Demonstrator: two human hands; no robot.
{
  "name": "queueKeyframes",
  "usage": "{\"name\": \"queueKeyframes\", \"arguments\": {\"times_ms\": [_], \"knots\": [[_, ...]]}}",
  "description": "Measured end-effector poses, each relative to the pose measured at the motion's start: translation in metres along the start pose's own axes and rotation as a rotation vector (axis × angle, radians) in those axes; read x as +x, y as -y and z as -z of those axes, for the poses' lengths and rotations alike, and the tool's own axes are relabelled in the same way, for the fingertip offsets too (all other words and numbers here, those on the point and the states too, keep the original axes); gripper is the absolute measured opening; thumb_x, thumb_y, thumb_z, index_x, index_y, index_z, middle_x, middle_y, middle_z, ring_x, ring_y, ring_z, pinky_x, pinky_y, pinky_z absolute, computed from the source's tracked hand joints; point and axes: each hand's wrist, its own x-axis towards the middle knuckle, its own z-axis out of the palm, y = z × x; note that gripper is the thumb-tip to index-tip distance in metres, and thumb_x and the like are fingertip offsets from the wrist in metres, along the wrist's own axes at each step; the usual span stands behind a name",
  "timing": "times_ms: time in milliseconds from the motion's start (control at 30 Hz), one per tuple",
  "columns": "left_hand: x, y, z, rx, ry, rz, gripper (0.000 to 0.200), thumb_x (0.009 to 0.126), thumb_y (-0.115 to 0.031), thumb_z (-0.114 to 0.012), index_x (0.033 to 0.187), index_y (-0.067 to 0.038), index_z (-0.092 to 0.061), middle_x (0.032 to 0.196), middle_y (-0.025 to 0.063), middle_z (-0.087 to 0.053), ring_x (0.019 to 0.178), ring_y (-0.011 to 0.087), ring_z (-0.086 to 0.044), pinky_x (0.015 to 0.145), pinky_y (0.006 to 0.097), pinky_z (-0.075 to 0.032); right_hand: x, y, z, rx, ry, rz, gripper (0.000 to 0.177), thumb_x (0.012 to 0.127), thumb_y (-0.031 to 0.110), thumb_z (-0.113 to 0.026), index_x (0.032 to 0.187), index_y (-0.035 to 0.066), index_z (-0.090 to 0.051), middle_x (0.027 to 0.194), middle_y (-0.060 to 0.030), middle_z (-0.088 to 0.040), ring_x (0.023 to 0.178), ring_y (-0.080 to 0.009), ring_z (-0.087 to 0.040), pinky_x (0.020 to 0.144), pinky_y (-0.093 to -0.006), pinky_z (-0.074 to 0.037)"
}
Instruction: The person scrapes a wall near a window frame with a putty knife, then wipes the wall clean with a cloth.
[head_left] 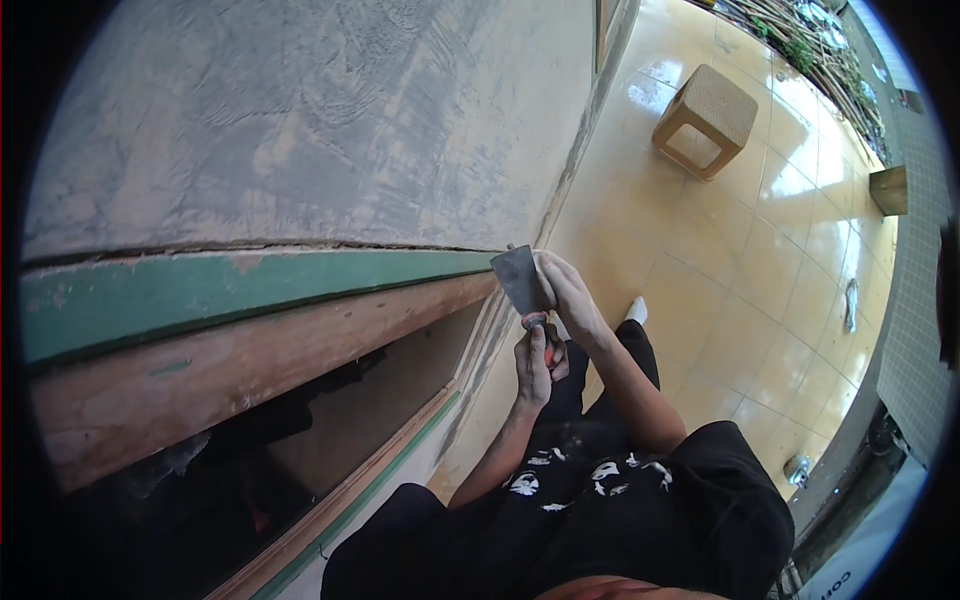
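Grey plastered wall (300, 120) on my left, green band (200, 295) over bare wooden frame (250, 365), my left hand (535, 362) closed round the red handle of the scraper (518, 280), blade at the wall's edge, my right hand (568, 292) folded over the blade, fingers pressed together, stool (705, 120) on yellow tiles.

Scraper (520, 282) beside wall (300, 120) edge, left hand (535, 365) below right hand (568, 292); stool (705, 120) on floor (760, 260), far right, well apart.
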Motion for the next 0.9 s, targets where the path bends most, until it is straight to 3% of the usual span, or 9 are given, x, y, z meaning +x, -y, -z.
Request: {"name": "queueKeyframes", "arguments": {"times_ms": [67,100,267,333,433,600,733,867,900], "knots": [[-0.001,0.010,-0.006,0.014,0.009,-0.050,0.046,0.099,-0.049,-0.037,0.078,-0.009,-0.046,0.057,0.0013,-0.042,0.038,0.0112,-0.037,0.036,0.0248,-0.028,-0.012,0.023,-0.030,-0.399,0.002,0.196,0.039,0.096,0.036,-0.053,0.111,0.000,-0.055,0.084,-0.0018,-0.054,0.066,-0.0066,-0.048,0.056,-0.0236,-0.043],[-0.001,0.010,-0.012,0.003,0.020,-0.060,0.046,0.099,-0.049,-0.037,0.078,-0.009,-0.046,0.057,0.0013,-0.042,0.038,0.0112,-0.037,0.036,0.0248,-0.028,-0.019,0.037,-0.037,-0.415,-0.012,0.031,0.039,0.094,0.035,-0.056,0.111,-0.001,-0.055,0.084,-0.0004,-0.055,0.069,-0.0063,-0.051,0.059,-0.0231,-0.044],[0.005,0.005,-0.027,-0.100,-0.102,0.003,0.050,0.098,-0.054,-0.036,0.076,-0.010,-0.046,0.056,0.0016,-0.042,0.039,0.0144,-0.042,0.036,0.0268,-0.030,-0.012,0.053,-0.051,-0.406,0.172,-0.042,0.035,0.095,0.033,-0.056,0.107,0.001,-0.055,0.082,-0.0022,-0.059,0.059,-0.0089,-0.057,0.053,-0.0219,-0.046],[0.006,-0.014,-0.032,-0.128,-0.095,0.006,0.045,0.098,-0.048,-0.039,0.074,-0.011,-0.046,0.056,0.0009,-0.042,0.041,0.0147,-0.043,0.038,0.0273,-0.031,-0.007,0.057,-0.058,-0.316,0.164,-0.018,0.033,0.095,0.033,-0.056,0.106,0.001,-0.054,0.077,-0.0026,-0.058,0.055,-0.0093,-0.057,0.048,-0.0219,-0.046],[0.021,-0.018,-0.034,-0.191,-0.099,0.098,0.029,0.089,-0.033,-0.047,0.069,-0.013,-0.044,0.054,-0.0009,-0.038,0.043,0.0125,-0.039,0.042,0.0273,-0.030,0.008,0.062,-0.056,-0.333,0.202,-0.035,0.032,0.096,0.031,-0.055,0.106,0.001,-0.053,0.076,-0.0038,-0.058,0.055,-0.0087,-0.056,0.048,-0.0221,-0.047],[0.049,-0.007,-0.045,-0.263,-0.030,0.055,0.037,0.090,-0.027,-0.057,0.063,-0.016,-0.035,0.051,-0.0046,-0.030,0.038,0.0081,-0.029,0.038,0.0257,-0.023,0.040,0.065,-0.034,-0.469,0.339,-0.064,0.032,0.096,0.031,-0.055,0.107,0.000,-0.056,0.083,-0.0068,-0.062,0.059,-0.0120,-0.060,0.050,-0.0249,-0.049],[0.061,-0.014,-0.081,-0.235,-0.279,-0.006,0.034,0.091,-0.021,-0.057,0.065,-0.016,-0.035,0.050,-0.0060,-0.029,0.036,0.0060,-0.028,0.036,0.0248,-0.021,0.049,0.097,-0.042,-0.537,0.443,-0.197,0.035,0.095,0.030,-0.056,0.109,-0.002,-0.055,0.086,-0.0093,-0.064,0.062,-0.0144,-0.063,0.051,-0.0269,-0.051],[0.077,-0.020,-0.096,-0.267,-0.360,-0.112,0.030,0.089,-0.017,-0.056,0.067,-0.016,-0.037,0.049,-0.0062,-0.030,0.035,0.0055,-0.027,0.034,0.0245,-0.020,0.071,0.109,-0.041,-0.581,0.598,-0.236,0.036,0.095,0.030,-0.056,0.110,-0.002,-0.054,0.087,-0.0102,-0.065,0.057,-0.0146,-0.061,0.049,-0.0266,-0.050],[0.077,-0.024,-0.102,-0.276,-0.378,-0.129,0.030,0.089,-0.017,-0.056,0.067,-0.016,-0.037,0.049,-0.0062,-0.030,0.035,0.0055,-0.027,0.034,0.0245,-0.020,0.068,0.112,-0.045,-0.557,0.592,-0.217,0.034,0.095,0.032,-0.057,0.103,-0.001,-0.058,0.080,-0.0081,-0.065,0.055,-0.0119,-0.059,0.047,-0.0254,-0.047]]}}
